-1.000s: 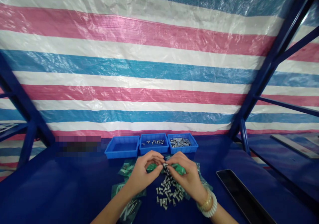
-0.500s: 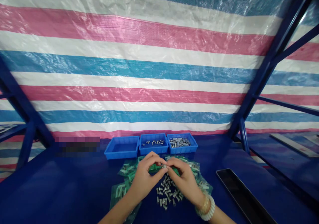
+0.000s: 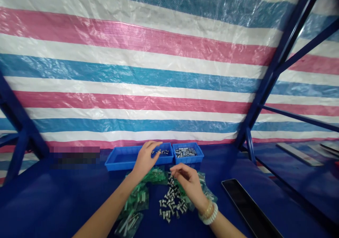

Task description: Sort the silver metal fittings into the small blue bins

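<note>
My left hand (image 3: 147, 157) is over the middle blue bin (image 3: 171, 159), with thumb and fingers apart above the small metal screws (image 3: 164, 152) in it. No part shows between these fingers. My right hand (image 3: 188, 181) hovers at the upper right of a loose pile of silver bolts (image 3: 172, 202). Its thumb and fingertips are drawn together in a pinch; a small metal piece may be there, but I cannot make it out against the pile. Around the pile lie green-tinted clear bags (image 3: 156, 176) with parts inside.
A left blue bin (image 3: 116, 165) and a right blue bin (image 3: 187, 159) filled with metal cylinders flank the middle one. A long black tray-like object (image 3: 249, 206) lies on the blue table (image 3: 63, 195) at right. Blue frame posts (image 3: 265, 89) and a striped tarp stand behind.
My hands, which met over the pile around a small silver part, have come apart. The left has moved forward to the middle bin and opened; the right stays near the pile.
</note>
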The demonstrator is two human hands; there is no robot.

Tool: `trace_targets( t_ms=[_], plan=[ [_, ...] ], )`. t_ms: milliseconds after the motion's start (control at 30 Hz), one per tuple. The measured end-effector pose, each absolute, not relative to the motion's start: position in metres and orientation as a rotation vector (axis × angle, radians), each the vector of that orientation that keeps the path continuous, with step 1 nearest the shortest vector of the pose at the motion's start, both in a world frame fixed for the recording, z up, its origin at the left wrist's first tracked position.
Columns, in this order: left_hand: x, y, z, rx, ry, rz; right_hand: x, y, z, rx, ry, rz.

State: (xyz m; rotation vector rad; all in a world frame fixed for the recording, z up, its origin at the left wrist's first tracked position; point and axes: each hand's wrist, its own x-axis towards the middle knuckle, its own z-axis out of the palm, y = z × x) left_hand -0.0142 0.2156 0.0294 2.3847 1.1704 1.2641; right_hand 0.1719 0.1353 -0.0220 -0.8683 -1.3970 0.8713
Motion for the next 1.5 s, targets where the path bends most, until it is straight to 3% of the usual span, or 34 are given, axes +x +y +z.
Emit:
trace_targets(
  t_ms=[267,400,633,1000,1500],
  plan=[
    [-0.027,0.153,0.02,2.577,0.932,0.476,0.177,0.134,-0.015,-0.884,-1.337,0.819],
    [-0.028,0.139,0.016,2.55,0.898,0.316,0.174,0.132,-0.015,-0.897,-1.362,0.811],
    [-0.03,0.144,0.008,2.435,1.014,0.418,0.173,0.129,-0.014,-0.9,-1.427,0.79],
    [-0.031,0.142,0.027,1.887,0.954,0.898,0.164,0.116,-0.007,-0.793,-1.806,0.567],
    [-0.021,0.133,0.022,1.707,0.849,0.961,0.167,0.111,0.001,-0.793,-1.713,0.479]
  ],
)
